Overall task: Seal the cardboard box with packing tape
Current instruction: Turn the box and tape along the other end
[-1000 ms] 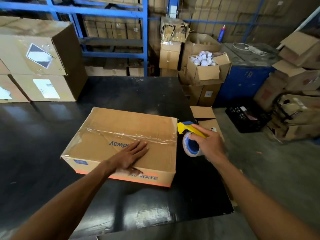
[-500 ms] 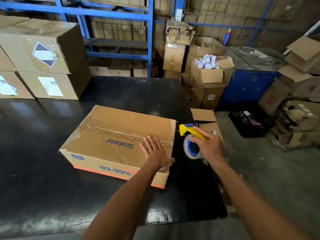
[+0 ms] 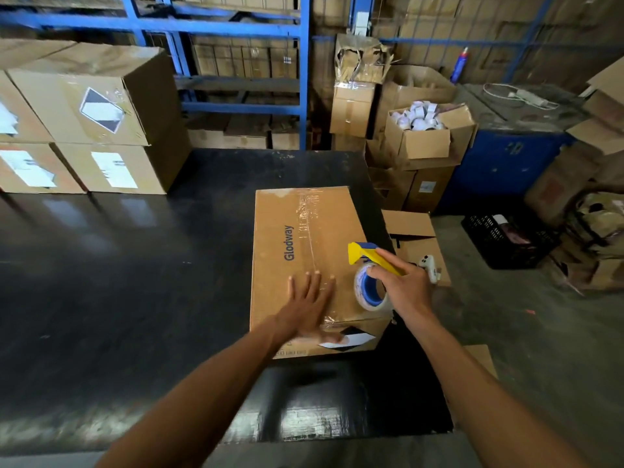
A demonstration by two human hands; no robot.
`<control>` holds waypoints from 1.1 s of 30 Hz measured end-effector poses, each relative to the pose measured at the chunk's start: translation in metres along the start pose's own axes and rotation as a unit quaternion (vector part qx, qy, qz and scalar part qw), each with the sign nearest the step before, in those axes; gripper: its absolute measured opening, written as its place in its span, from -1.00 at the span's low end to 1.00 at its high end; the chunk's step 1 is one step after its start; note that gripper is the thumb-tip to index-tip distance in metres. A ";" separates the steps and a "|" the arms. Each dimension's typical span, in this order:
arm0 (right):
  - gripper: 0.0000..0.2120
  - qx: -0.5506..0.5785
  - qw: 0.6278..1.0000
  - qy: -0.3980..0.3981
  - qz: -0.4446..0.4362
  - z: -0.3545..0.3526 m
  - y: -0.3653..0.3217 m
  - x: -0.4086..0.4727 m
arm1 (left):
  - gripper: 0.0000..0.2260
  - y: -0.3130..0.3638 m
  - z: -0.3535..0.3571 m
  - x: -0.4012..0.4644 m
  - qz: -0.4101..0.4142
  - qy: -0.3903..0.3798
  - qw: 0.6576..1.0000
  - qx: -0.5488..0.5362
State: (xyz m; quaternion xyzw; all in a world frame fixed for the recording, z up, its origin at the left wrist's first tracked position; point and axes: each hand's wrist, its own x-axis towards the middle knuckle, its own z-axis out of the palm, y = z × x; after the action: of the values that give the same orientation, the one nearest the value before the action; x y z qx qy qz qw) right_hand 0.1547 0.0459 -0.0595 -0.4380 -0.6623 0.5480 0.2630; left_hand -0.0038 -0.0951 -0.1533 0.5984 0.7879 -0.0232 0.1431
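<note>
A brown cardboard box (image 3: 297, 231) printed "Glodway" lies on the black table (image 3: 135, 282), its long side pointing away from me. Clear tape runs along its top seam. My left hand (image 3: 309, 307) rests flat on the box's near end, fingers spread, thumb over the front edge. My right hand (image 3: 403, 287) holds a yellow and blue tape dispenser (image 3: 366, 278) with a clear roll, hovering over the box's near right corner.
Stacked labelled cartons (image 3: 87, 123) stand at the table's back left. Blue shelving (image 3: 236, 62) runs behind. Right of the table are open cartons (image 3: 425, 136), a blue cabinet (image 3: 506, 163), a black crate (image 3: 503, 238) and a low carton (image 3: 418, 244) on the floor.
The box has been turned about a quarter turn, so its long side now points away from me. My left hand slid to its near end. The dispenser moved over the box's right corner.
</note>
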 end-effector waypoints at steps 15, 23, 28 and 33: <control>-0.61 0.010 1.000 -0.017 -0.023 0.000 0.002 -0.005 | -0.16 -0.039 0.013 0.002 0.054 0.071 0.995 0.044; -0.56 -0.080 0.972 -0.062 -0.211 -0.007 0.002 -0.033 | -0.33 -0.014 -0.068 -0.038 -0.145 0.015 0.544 -0.827; -0.55 -0.193 0.829 -0.050 -0.522 -0.012 -0.019 -0.051 | -0.28 -0.039 -0.090 -0.074 -0.131 -0.078 0.386 -0.910; -0.38 -0.289 0.814 -0.139 -0.484 0.006 0.015 -0.040 | -0.27 -0.037 -0.098 -0.085 -0.140 -0.081 0.448 -0.879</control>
State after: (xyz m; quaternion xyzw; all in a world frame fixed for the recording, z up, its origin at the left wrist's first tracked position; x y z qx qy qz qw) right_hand 0.1729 0.0080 -0.0698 -0.0361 -0.9462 0.1887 0.2603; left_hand -0.0377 -0.1646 -0.0425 0.0297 0.4454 0.6137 0.6512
